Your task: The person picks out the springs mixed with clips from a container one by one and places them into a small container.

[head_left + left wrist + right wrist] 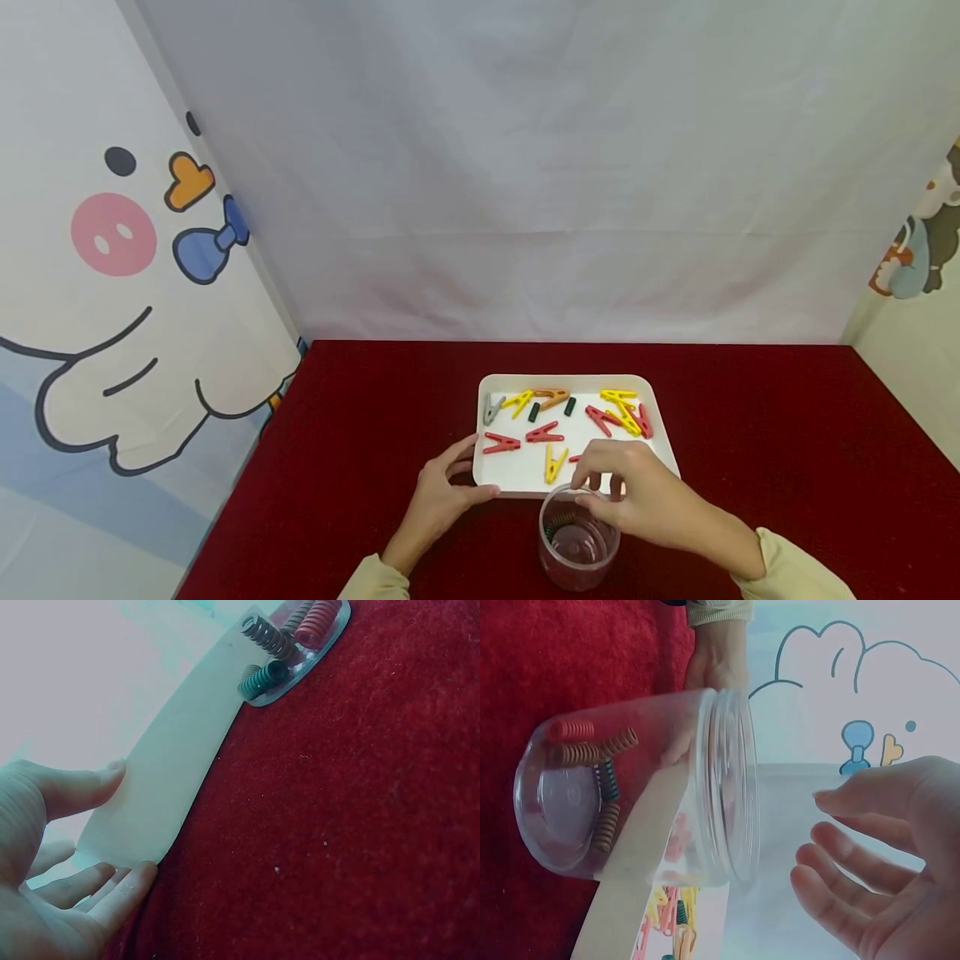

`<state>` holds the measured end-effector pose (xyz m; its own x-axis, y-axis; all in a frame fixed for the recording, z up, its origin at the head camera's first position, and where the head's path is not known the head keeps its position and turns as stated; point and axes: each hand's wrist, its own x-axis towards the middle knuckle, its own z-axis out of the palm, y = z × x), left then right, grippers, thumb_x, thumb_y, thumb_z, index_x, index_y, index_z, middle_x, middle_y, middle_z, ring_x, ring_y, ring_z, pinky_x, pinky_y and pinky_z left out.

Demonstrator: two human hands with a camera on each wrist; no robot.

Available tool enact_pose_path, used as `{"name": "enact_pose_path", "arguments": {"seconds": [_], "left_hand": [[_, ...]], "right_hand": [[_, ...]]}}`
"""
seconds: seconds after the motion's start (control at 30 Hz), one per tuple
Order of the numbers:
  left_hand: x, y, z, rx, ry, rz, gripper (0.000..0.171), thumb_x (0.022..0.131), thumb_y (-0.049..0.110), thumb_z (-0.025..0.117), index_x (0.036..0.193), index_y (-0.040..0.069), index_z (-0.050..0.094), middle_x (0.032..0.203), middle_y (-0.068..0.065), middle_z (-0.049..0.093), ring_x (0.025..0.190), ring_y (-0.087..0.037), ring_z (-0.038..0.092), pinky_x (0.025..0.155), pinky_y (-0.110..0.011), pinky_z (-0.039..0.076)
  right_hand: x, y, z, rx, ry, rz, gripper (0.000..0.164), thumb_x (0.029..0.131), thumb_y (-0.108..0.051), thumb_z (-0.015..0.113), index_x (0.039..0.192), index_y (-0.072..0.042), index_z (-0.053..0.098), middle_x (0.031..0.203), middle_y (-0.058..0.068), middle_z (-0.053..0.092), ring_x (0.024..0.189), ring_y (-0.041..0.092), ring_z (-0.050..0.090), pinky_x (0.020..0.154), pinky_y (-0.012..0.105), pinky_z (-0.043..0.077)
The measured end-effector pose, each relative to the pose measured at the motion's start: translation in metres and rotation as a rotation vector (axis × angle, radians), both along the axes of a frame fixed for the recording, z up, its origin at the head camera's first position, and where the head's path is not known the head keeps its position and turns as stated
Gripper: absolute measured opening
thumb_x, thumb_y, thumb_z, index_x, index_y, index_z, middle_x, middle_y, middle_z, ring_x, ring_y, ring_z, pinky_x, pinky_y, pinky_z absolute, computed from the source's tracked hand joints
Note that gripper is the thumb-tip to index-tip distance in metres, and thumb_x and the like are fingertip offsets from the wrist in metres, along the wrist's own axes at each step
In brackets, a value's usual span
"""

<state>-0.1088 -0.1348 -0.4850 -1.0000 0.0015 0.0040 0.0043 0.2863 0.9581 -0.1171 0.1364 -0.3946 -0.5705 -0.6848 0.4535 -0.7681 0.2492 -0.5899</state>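
My left hand [442, 498] touches the near left corner of a white tray [517, 477]; in the left wrist view its thumb and fingertips lie against the wall. Above the mouth of a clear plastic jar [652, 705], my right hand [637, 492] has loosely bent fingers with nothing between them. At the jar's bottom lie several coil springs: a red spring [571, 729], a green spring [607, 780] and brown springs [606, 827]. Two dark green springs [570, 406] lie in the tray among clothespins.
Scattered in the tray are red clothespins [501, 443], yellow clothespins [555, 463], an orange clothespin [552, 397] and a grey clothespin [492, 410]. A dark red cloth [375, 417] covers the table. White curtains [562, 167] hang behind, with cartoon prints at the sides.
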Motion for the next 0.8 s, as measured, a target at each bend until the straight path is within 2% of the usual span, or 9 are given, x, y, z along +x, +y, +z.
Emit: {"name": "enact_pose_path", "arguments": {"seconds": [0.07, 0.33, 0.53, 0.8], "left_hand": [[-0.003, -0.002, -0.01, -0.003, 0.008, 0.002, 0.08, 0.067, 0.014, 0.086, 0.138, 0.01, 0.05, 0.122, -0.016, 0.058, 0.107, -0.03, 0.057, 0.078, -0.033, 0.05], [-0.005, -0.002, -0.012, -0.023, 0.003, 0.009, 0.079, 0.066, 0.015, 0.086, 0.137, 0.011, 0.05, 0.122, -0.014, 0.058, 0.107, -0.029, 0.057, 0.079, -0.034, 0.05], [-0.004, -0.002, -0.012, -0.029, 0.002, 0.007, 0.079, 0.066, 0.016, 0.087, 0.137, 0.01, 0.051, 0.123, -0.013, 0.058, 0.107, -0.029, 0.057, 0.081, -0.037, 0.05], [-0.004, -0.003, -0.013, -0.036, -0.002, 0.011, 0.079, 0.066, 0.015, 0.087, 0.137, 0.011, 0.051, 0.126, -0.012, 0.057, 0.107, -0.028, 0.057, 0.081, -0.036, 0.05]], "right_hand": [[-0.003, 0.001, 0.0, 0.01, -0.007, -0.031, 0.021, 0.075, 0.0, 0.074, 0.084, -0.017, 0.066, 0.079, -0.008, 0.062, 0.069, 0.008, 0.055, 0.05, 0.021, 0.048], [-0.019, 0.003, -0.001, 0.009, -0.003, -0.115, 0.024, 0.072, -0.001, 0.077, 0.085, -0.018, 0.066, 0.078, -0.009, 0.061, 0.071, 0.009, 0.055, 0.049, 0.024, 0.049], [-0.029, 0.003, -0.005, 0.013, -0.005, -0.178, 0.022, 0.073, -0.006, 0.08, 0.087, -0.015, 0.067, 0.083, -0.007, 0.063, 0.072, 0.008, 0.056, 0.05, 0.02, 0.048], [-0.036, 0.002, -0.009, -0.012, -0.006, -0.208, 0.025, 0.07, -0.004, 0.081, 0.086, -0.015, 0.067, 0.082, -0.008, 0.062, 0.071, 0.009, 0.056, 0.049, 0.023, 0.048]]}}
